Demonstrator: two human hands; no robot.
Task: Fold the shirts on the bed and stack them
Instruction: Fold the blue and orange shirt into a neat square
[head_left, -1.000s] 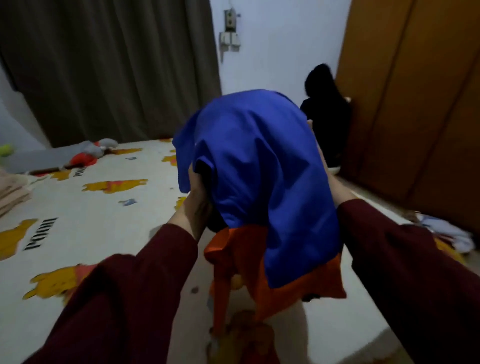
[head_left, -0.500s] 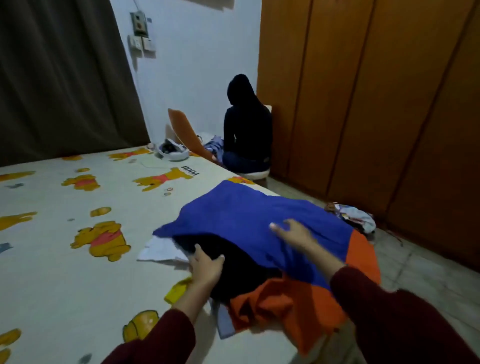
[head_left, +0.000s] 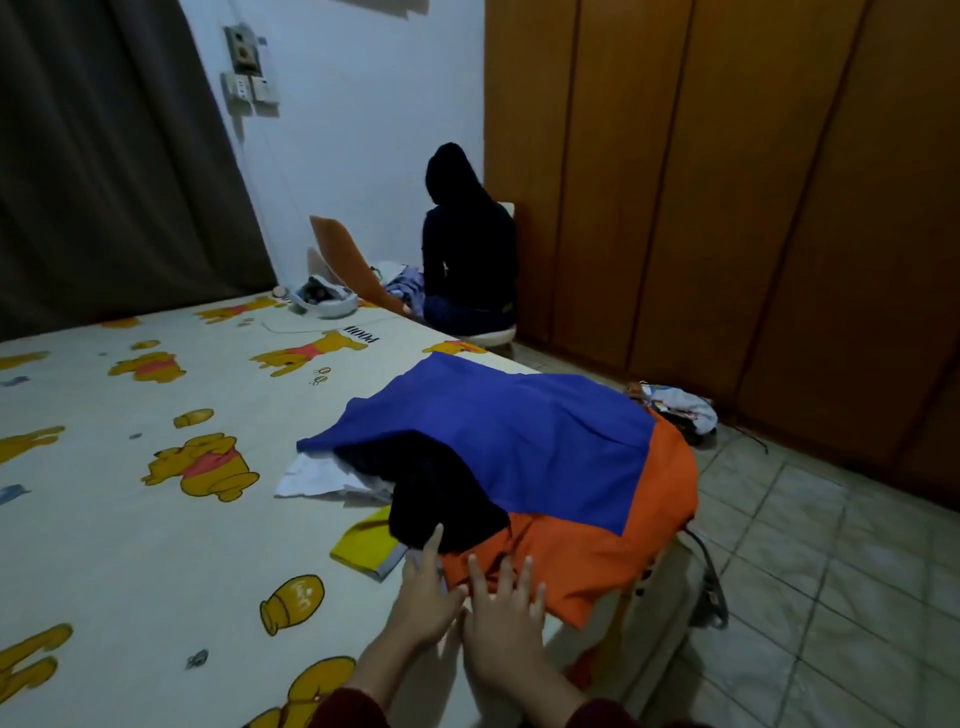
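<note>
A second ago I had the blue-and-orange shirt (head_left: 524, 447) up in the air between both hands; now it lies spread over the pile at the near right corner of the bed (head_left: 104, 519), blue half on top, orange part hanging a little over the bed's edge. Both hands have come off it. My left hand (head_left: 423, 597) and right hand (head_left: 501, 618) sit side by side at the near edge of the pile, fingers straight and spread, holding nothing, fingertips just touching the orange cloth and a black garment (head_left: 441, 493) under it.

So I judge the shirt as set down, not folded: it drapes loose. A yellow piece (head_left: 363, 543) and something white (head_left: 317, 475) poke out beneath, though I can't tell whether those are folded shirts or loose ones. Next I'd flatten and fold from this near edge.
</note>
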